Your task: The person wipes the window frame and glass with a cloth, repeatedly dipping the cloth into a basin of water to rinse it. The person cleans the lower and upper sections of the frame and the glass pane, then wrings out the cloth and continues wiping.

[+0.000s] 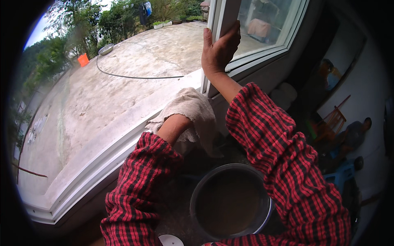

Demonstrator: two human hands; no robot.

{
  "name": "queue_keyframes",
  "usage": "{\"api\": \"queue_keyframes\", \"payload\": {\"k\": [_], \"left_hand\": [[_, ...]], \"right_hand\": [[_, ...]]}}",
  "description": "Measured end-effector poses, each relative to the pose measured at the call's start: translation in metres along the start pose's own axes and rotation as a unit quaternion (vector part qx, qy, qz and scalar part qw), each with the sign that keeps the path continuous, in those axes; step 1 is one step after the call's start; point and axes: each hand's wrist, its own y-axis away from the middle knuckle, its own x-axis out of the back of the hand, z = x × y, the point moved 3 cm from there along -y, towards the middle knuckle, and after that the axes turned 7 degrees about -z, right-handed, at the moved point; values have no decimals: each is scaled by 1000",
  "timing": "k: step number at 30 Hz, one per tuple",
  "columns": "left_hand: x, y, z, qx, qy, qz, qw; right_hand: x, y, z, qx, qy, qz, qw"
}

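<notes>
A beige cloth point(197, 106) covers my left hand point(184, 106), whose fingers are hidden beneath it, at the white window track point(101, 166) beside the sliding sash. My right hand point(222, 49) grips the upright edge of the sliding window sash point(229, 17), thumb on the near side and fingers wrapped over the frame. One end of the cloth hangs down inside the sill. Below my forearms stands a round basin point(231, 200) of murky water. Both my arms wear red and black checked sleeves.
Outside, a concrete yard holds a dark hose point(138, 77), a metal basin point(106, 49) and an orange bucket point(83, 60). Indoors at right are a person point(355, 133), a wooden chair point(335, 120) and a blue plastic stool point(341, 175). A white round object point(170, 240) lies near the lower edge.
</notes>
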Motion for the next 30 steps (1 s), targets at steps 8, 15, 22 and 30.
{"api": "queue_keyframes", "payload": {"k": [8, 15, 22, 30], "left_hand": [[15, -11, 16, 42, -66, -6, 997], [20, -11, 5, -67, -110, -79, 989], [28, -18, 34, -36, -114, -82, 989], [21, -1, 25, 5, -129, -84, 988]], "right_hand": [[-3, -9, 12, 26, 9, 16, 1000], [8, -18, -7, -14, -2, -5, 1000], [9, -18, 12, 22, 14, 10, 1000], [5, -12, 20, 19, 25, 17, 999]]}}
